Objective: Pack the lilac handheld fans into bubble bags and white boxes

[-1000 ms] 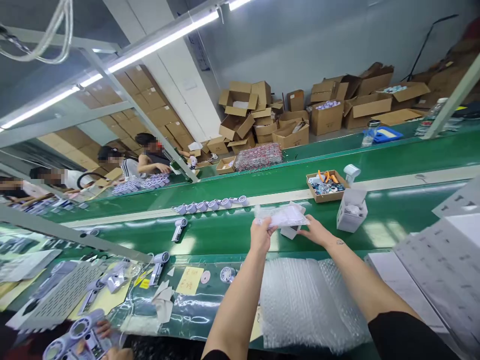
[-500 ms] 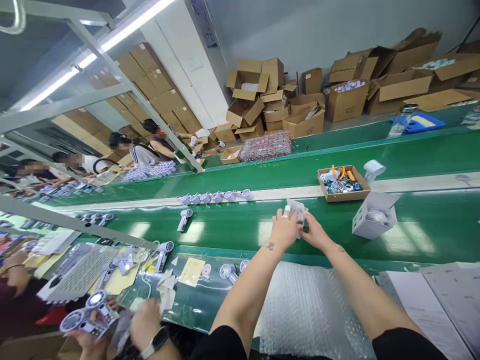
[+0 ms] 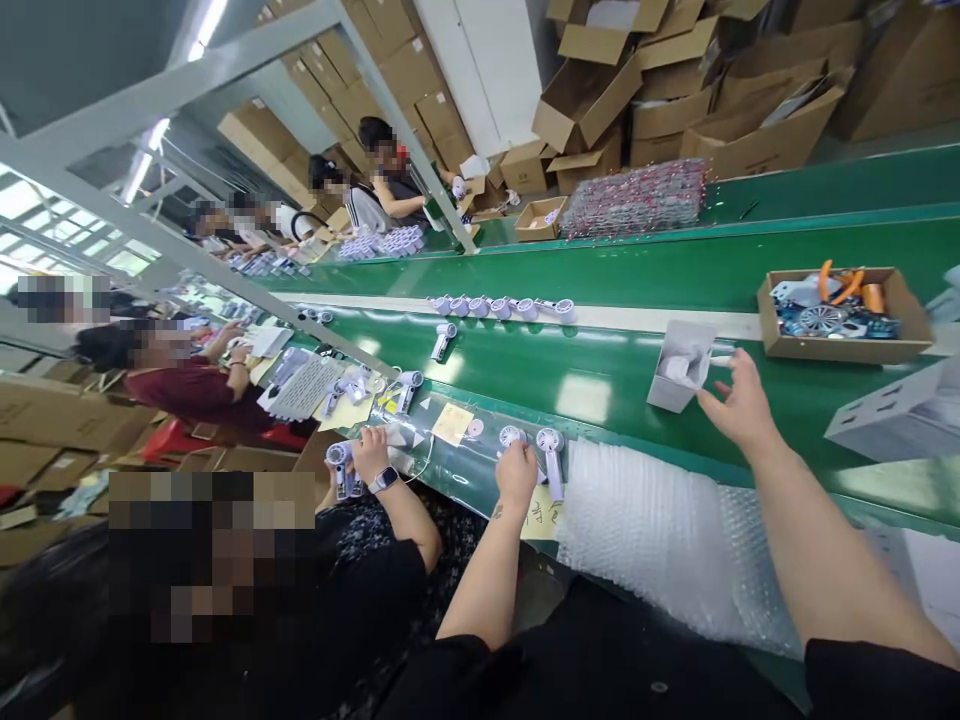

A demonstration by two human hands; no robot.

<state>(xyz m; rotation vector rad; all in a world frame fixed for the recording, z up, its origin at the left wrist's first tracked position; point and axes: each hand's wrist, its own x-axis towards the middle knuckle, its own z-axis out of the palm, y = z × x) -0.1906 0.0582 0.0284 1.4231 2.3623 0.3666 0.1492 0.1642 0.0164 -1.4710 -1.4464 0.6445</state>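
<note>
My left hand [image 3: 517,475] is closed around a small handheld fan [image 3: 512,436] at the near edge of the bench; its round head shows above my fingers and the handle is mostly hidden. A second handheld fan [image 3: 551,458] lies just to its right, beside bubble wrap [image 3: 637,510]. Over the green belt, my right hand [image 3: 739,405] has thumb and fingers apart, right beside a small open white box [image 3: 667,388]. Pale wrapping [image 3: 684,368] shows inside this box, and its side flap reaches toward my fingertips. Whether they touch cannot be made out.
A cardboard tray of parts and orange-handled tools [image 3: 832,348] stands at the right, with another white box [image 3: 892,415] nearer me. A row of fans [image 3: 501,308] runs along the belt's middle strip. At my left a co-worker's hand [image 3: 371,455] is by another fan.
The view has swung left. My hands have separated: the left moved from the white packaging to a fan on the bench, while the right stays by the open box.
</note>
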